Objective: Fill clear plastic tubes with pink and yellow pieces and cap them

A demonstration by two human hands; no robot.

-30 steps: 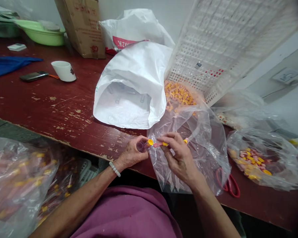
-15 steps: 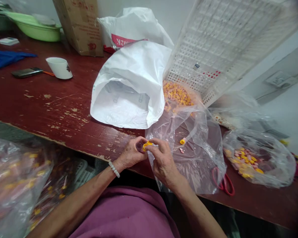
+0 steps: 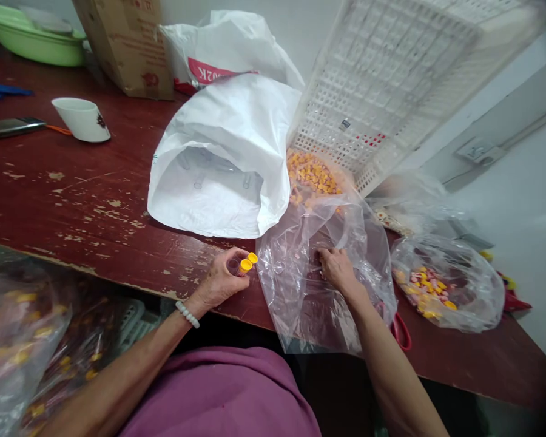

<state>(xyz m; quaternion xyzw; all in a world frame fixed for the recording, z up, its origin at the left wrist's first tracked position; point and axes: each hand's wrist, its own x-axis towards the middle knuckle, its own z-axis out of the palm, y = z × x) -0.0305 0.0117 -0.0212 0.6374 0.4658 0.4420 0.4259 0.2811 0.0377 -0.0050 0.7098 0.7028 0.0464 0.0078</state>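
Note:
My left hand (image 3: 221, 278), with a beaded bracelet on its wrist, is wrapped round small clear tubes with yellow caps (image 3: 246, 265) at the front edge of the table. To its right, my right hand (image 3: 339, 268) reaches over a clear plastic bag (image 3: 295, 303), its fingers bent down and pressed together. What those fingers hold, if anything, is hidden. Many small yellow-and-pink pieces (image 3: 313, 173) lie in the bag's far part. Just beyond my left hand lies a white sack (image 3: 227, 200) with its mouth open toward me and a few clear tubes inside.
A white plastic crate (image 3: 382, 91) leans behind the bag. On the right are another bag of pieces (image 3: 432, 288) and red scissors (image 3: 400, 332). A white cup (image 3: 80, 119), a phone (image 3: 13, 127) and a cardboard box (image 3: 127, 54) stand or lie at the left. Filled bags (image 3: 18, 340) are below the table.
My right hand has left the yellow caps at my left hand and moved right onto the clear bag. My left hand keeps the tubes. The whole view has shifted somewhat.

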